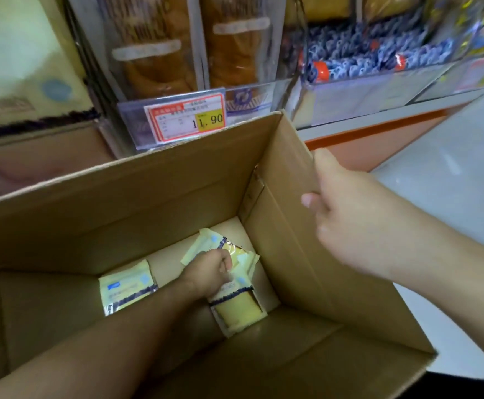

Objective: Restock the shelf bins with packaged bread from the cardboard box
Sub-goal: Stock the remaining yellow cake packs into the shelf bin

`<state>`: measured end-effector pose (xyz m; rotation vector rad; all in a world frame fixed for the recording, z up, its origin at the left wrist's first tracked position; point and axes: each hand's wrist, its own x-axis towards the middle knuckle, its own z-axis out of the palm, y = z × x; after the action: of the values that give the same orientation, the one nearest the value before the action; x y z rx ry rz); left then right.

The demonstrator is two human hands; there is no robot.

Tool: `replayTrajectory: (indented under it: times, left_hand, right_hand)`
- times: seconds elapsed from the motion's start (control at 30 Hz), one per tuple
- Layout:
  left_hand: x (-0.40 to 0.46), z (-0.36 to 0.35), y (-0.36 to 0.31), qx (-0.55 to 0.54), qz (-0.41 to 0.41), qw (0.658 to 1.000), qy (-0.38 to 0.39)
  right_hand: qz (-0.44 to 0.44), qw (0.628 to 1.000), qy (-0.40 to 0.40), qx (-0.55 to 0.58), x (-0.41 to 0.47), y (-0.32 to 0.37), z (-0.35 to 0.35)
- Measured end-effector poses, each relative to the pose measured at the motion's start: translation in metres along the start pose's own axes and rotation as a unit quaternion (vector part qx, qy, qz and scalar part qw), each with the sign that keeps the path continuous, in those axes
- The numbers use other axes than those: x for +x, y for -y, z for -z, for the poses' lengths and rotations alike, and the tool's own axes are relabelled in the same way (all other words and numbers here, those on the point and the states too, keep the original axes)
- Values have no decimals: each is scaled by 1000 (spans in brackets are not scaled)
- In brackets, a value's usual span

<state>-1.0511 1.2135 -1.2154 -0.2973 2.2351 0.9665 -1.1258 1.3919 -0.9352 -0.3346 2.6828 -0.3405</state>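
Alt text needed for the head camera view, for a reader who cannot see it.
A person's left hand grips a yellow bread package at the bottom of a nearly empty cardboard box, while the right hand holds the box's right flap. Clear shelf bins of packaged bread stand behind the box.

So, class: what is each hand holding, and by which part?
The left hand grips a yellow bread packet near its middle, down in the cardboard box. The right hand grips the box's right flap by its top edge.
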Motion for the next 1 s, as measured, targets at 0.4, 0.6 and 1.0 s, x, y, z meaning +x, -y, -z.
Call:
replayTrajectory:
  times: [0.4, 0.6, 1.0]
  left_hand:
    - [-174, 127, -102, 97, -189, 959, -185]
    - [-301, 191, -134, 17, -260, 923, -285]
    - [-364, 278, -83, -166, -236, 842, -456]
  right_hand:
    - [11, 999, -36, -3, -48, 17, 23]
    - [175, 982, -46, 49, -99, 61, 52]
    - [209, 944, 46, 250, -91, 152, 62]
